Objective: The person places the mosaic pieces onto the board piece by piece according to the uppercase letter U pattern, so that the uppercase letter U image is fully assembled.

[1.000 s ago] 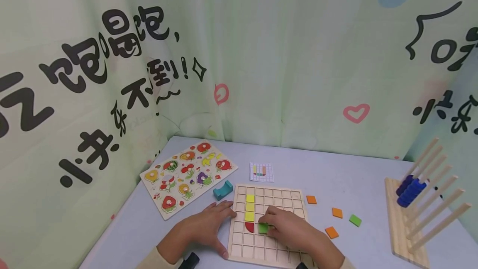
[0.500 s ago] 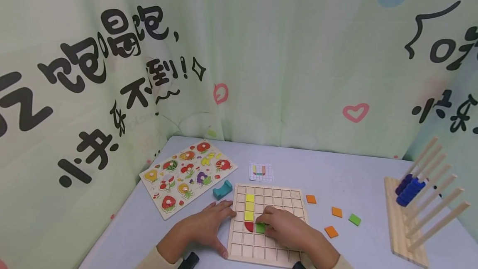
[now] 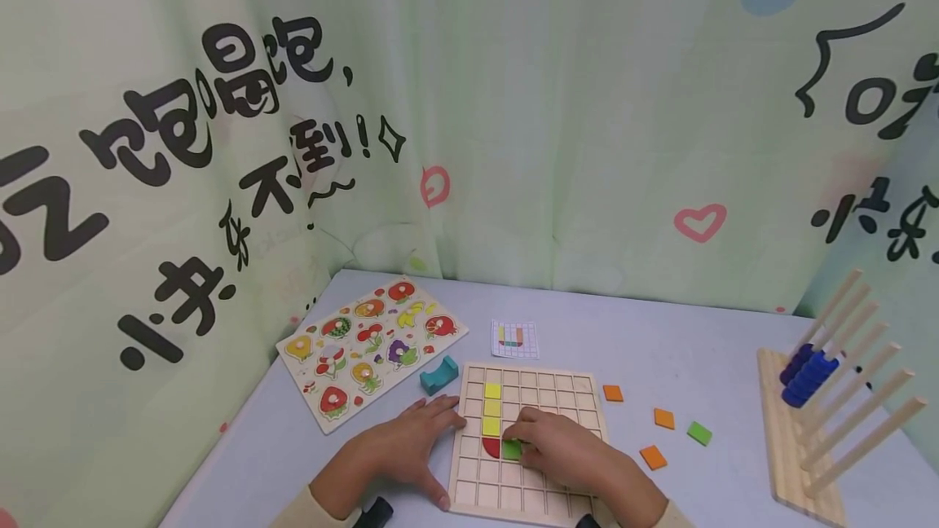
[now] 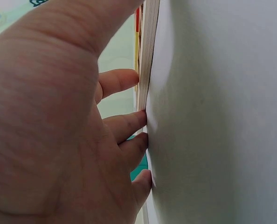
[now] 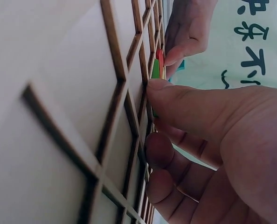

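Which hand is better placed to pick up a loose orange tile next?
Right, most likely. The loose orange tiles lie right of the board, nearer the right hand, though its grip is at a green tile on the board. The left hand touches the board's left edge, farther away.

My right hand [image 5: 229, 135], at lower right, pinches a green tile [image 5: 155, 69] just above centre, beside a red piece [image 5: 160, 58]. The gridded board [image 5: 80, 112] fills the frame's left side.

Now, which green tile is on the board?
The green tile touching the right hand, beside the red piece; the other green tile lies on the table.
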The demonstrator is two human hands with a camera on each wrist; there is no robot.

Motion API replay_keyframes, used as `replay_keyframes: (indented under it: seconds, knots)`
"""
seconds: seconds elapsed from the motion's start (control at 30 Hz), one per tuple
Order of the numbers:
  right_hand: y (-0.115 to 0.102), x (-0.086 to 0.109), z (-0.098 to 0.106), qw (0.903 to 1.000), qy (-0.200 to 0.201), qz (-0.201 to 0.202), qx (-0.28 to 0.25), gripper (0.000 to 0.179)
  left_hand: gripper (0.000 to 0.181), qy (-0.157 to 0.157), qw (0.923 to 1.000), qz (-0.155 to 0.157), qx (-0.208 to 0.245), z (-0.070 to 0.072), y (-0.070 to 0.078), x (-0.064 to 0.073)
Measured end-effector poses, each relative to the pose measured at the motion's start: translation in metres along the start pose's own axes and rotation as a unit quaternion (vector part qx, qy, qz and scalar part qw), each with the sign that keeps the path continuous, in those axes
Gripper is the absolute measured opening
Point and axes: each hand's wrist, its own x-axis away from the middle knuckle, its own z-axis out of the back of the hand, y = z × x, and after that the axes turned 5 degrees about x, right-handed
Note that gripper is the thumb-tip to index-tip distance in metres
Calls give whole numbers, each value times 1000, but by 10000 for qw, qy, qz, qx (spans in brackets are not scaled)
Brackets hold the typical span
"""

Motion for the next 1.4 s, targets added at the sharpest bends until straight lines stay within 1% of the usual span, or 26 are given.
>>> replay_keyframes:
  seconds: [0.13,0.33,0.83,1.13,1.4]
  knots:
    - [0,0,0,10000,-11,-29,5,28,95,14,10000,-1,-23,-1,0,0]
    - [0,1,0,10000,31,57,-28,28,96,18,10000,28,-9,-1,0,0]
    - [2,1,-1,9999,-36,-9,-100,29,93,-29,9999,106,111,0,1,0]
    - [6,8,1,9999,-6,98,-116,28,94,-30,9998,88,157,-1,1,1]
    - [7,9,0,9997,-45,152,-175,26,94,-1,9999,89,102,0,2,1]
